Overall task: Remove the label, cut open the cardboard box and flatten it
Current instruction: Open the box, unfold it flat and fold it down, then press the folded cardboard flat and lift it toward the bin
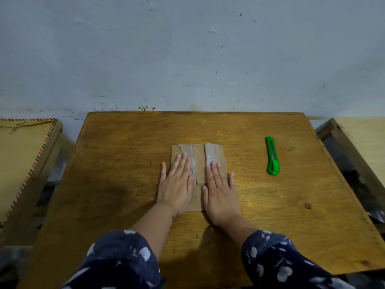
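A small brown cardboard box (200, 161) lies flat in the middle of the wooden table (125, 167), with strips of clear tape along its flaps. My left hand (177, 182) rests palm down on its left half, fingers spread. My right hand (218, 190) presses flat on its right half in the same way. The near part of the cardboard is hidden under both hands. A green utility knife (272, 156) lies on the table to the right of the box, apart from my hands. No label is visible.
A grey wall stands right behind the table's far edge. A tan board with a patterned border (25, 161) sits lower on the left. A pale wooden surface (360, 142) stands at the right. Dark gaps separate both from the table.
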{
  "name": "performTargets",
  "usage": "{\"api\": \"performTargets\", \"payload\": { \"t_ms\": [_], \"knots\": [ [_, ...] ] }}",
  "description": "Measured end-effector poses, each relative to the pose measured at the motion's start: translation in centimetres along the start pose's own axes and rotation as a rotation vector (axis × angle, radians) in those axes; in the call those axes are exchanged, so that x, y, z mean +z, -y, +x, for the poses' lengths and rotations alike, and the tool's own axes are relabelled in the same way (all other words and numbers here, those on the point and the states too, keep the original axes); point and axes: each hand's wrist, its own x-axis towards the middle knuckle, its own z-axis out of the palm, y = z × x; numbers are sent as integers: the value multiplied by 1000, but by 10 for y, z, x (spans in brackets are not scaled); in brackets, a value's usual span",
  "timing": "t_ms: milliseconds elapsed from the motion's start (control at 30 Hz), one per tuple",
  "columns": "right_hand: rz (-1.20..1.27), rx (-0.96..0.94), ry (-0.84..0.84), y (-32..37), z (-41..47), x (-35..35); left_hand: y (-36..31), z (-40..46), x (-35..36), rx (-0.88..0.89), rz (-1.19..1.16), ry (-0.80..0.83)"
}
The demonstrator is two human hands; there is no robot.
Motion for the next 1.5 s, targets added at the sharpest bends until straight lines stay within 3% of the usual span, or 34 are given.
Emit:
{"api": "performTargets", "payload": {
  "t_ms": [267,1133,1267,1333,1400,1500],
  "knots": [
    [-48,-15,-67,-1,3,10,-5,3,0,6,38,7],
    [-11,20,2,3,-1,0,-2,3,7,-9,-1,-67],
    [55,130,6,7,-4,-6,-3,-2,7,-156,60,-85],
    [263,300,-6,9,-2,-12,-5,-6,6,-237,35,-71],
    [455,469,-38,9,-2,-18,-11,-10,5,-289,-61,-78],
    [487,513,-52,13,-15,-18,-23,-17,4,-315,-247,-98]
  ]
}}
